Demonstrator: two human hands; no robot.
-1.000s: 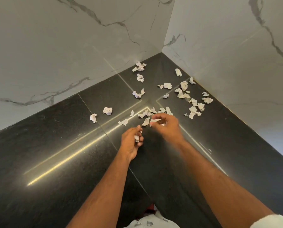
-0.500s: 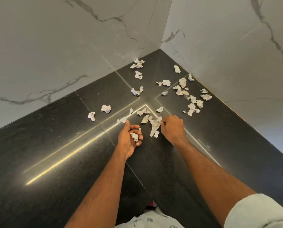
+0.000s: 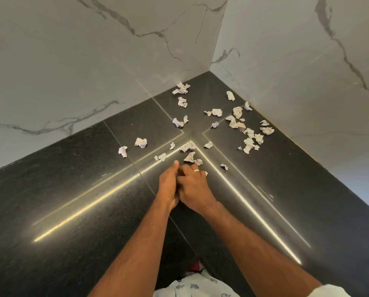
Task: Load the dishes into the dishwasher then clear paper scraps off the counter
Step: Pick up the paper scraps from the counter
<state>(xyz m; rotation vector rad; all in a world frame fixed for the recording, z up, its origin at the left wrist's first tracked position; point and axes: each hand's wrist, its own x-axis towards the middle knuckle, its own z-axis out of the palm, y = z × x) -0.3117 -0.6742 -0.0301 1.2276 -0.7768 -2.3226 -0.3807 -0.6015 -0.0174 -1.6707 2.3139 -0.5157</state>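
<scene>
Head view: both hands meet over the black polished stone surface [image 3: 76, 189], left hand [image 3: 168, 185] pressed against right hand [image 3: 193, 185], fingers curled together; whether they grip paper cannot be told. Crumpled white paper scraps [image 3: 239, 123] lie scattered beyond them toward the corner of the white marble walls [image 3: 93, 61].

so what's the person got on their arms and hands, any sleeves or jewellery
Both forearms are bare. The right hand wears a silver-looking ring on one finger; the left hand shows no ring or watch. A white sleeve edge appears at the right arm's upper end, at the frame's bottom corner. No left sleeve is in view. A pale patterned garment shows at the bottom edge.
</scene>
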